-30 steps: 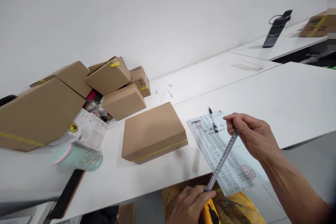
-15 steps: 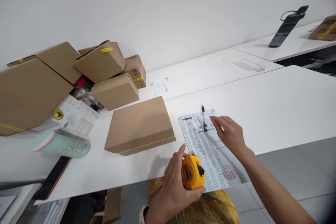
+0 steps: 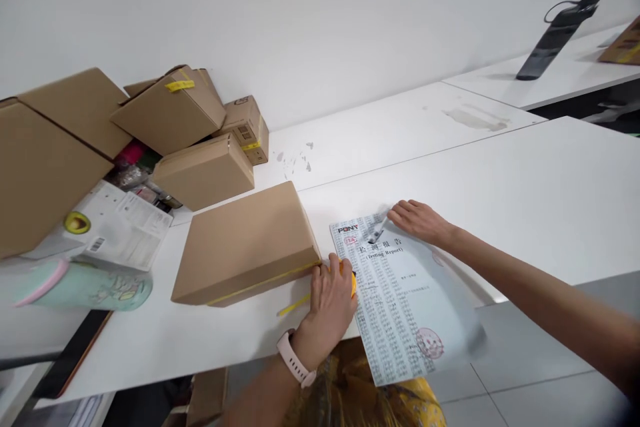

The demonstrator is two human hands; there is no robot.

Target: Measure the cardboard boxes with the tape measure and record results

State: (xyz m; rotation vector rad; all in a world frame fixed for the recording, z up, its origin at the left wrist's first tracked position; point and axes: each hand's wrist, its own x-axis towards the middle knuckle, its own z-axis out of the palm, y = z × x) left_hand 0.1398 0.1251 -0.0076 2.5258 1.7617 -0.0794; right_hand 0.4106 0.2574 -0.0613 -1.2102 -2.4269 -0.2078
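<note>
My left hand (image 3: 333,293) is closed around a yellow tape measure (image 3: 354,281) beside the right front corner of a closed cardboard box (image 3: 250,240). Most of the tape measure is hidden under the fingers. A short yellow strip, apparently its blade (image 3: 294,305), shows on the table left of the hand. Over the top of a printed testing report (image 3: 400,307), my right hand (image 3: 413,219) is closed on a pen (image 3: 377,230), blurred by motion. The report lies on the white table and its lower end hangs past the front edge.
Several cardboard boxes (image 3: 170,110) are stacked at the left against the wall. In front of them lie a white carton (image 3: 117,230) with an avocado picture and a mint-green tumbler (image 3: 100,285). A dark bottle (image 3: 557,40) stands far right.
My left hand has set the tape measure down by the box corner, turning palm down. My right hand has closed on the pen, which has tilted. The view has shifted slightly right.
</note>
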